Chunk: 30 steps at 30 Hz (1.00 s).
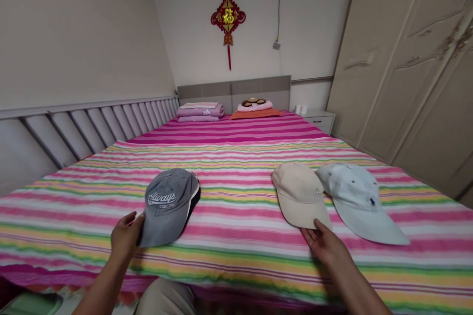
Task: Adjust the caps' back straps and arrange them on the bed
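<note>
The right grip [325, 242] pinches the front edge of the brim of a beige fabric baseball cap [298, 192], thumb on top and fingers beneath. The left grip [126, 237] contacts the left edge of the brim of a grey fabric baseball cap [164, 206] with white "Always" lettering; whether it is pressed together on the brim cannot be told.

Nearest the camera, a knee in light-coloured trousers [166, 298] is at the edge of the bed. Both caps lie on a multicoloured striped sheet [229, 261], the grey baseball cap on the left, the beige baseball cap right of centre. A dark piece with a white edge [195, 199] shows behind the grey baseball cap. A pale blue fabric baseball cap [356, 202] with a small dark emblem lies directly right of the beige baseball cap.

Farther back, folded purple bedding [200, 112] sits left; a pink folded item with a brown pattern [254, 105] rests on an orange flat item [256, 114]. Behind them stands a grey panelled headboard [216, 91]. A white nightstand [320, 121] is to its right. A red and gold knot ornament [228, 15] hangs on the wall.
</note>
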Motion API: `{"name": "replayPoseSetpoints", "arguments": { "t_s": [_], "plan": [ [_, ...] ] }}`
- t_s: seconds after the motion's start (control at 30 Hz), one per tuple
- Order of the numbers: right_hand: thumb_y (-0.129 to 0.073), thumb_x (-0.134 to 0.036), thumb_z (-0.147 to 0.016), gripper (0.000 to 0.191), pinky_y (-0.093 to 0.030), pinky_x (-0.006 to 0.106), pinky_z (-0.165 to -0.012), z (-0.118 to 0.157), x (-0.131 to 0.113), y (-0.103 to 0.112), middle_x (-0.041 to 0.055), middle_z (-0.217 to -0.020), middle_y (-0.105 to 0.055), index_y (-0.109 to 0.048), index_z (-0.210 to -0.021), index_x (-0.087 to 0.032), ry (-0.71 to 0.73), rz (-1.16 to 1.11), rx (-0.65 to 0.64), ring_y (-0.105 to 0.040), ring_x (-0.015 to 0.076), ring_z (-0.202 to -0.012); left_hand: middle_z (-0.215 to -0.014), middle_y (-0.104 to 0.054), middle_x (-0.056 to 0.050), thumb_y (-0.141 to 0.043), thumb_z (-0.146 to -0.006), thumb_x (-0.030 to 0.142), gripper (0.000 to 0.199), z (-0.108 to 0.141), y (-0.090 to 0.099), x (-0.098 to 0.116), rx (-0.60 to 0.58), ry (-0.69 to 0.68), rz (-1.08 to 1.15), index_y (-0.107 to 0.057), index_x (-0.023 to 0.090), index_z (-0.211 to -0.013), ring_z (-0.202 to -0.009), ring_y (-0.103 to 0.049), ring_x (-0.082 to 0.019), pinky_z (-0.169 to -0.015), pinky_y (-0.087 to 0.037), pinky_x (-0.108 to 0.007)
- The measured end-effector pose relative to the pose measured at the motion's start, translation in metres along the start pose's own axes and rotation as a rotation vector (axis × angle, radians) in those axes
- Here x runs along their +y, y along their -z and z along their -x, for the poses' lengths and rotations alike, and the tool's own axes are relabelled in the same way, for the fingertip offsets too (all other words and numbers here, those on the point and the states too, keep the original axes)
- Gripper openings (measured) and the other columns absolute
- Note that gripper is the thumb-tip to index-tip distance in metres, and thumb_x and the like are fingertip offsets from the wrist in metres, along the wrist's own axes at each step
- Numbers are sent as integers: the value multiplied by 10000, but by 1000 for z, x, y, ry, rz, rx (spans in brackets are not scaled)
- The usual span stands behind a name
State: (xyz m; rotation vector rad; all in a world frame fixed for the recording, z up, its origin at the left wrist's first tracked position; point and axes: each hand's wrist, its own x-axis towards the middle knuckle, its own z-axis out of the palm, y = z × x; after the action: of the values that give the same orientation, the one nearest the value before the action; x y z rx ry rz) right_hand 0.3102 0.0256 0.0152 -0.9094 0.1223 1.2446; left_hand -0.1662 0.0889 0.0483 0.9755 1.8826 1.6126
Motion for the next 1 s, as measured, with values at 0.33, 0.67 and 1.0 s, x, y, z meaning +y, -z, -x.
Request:
{"name": "replayPoseSetpoints", "arguments": {
  "t_s": [0.33, 0.67, 1.0],
  "plan": [
    [-412, -4, -815, 201, -553, 191, -513, 24, 18, 3, -18, -592, -668, -513, -820, -177, -82, -4, -64, -633, 99, -505, -1247, -443, -198, -343, -804, 398, 493, 41, -42, -7, -75, -633, -981, -473, 118, -1189, -1155, -389, -323, -863, -357, -471],
    [-380, 64, -809, 299, -549, 190, -464, 19, 23, 21, -23, -571, -679, -531, -916, -171, -61, 25, -72, -636, 102, -479, -984, -605, -238, -360, -683, 659, 824, 29, -13, -5, -125, -187, -937, -454, -9, -1156, -953, -560, -345, -747, -430, -399],
    [-391, 67, -805, 329, -562, 205, -485, 20, 25, 21, -25, -600, -688, -541, -958, -183, -54, 19, -85, -647, 108, -509, -1336, -300, -253, -534, -668, 508, 796, 83, -50, -21, 36, -672, -1113, -307, 98, -1311, -1200, -312, -387, -855, -355, -509]
  ]
}}
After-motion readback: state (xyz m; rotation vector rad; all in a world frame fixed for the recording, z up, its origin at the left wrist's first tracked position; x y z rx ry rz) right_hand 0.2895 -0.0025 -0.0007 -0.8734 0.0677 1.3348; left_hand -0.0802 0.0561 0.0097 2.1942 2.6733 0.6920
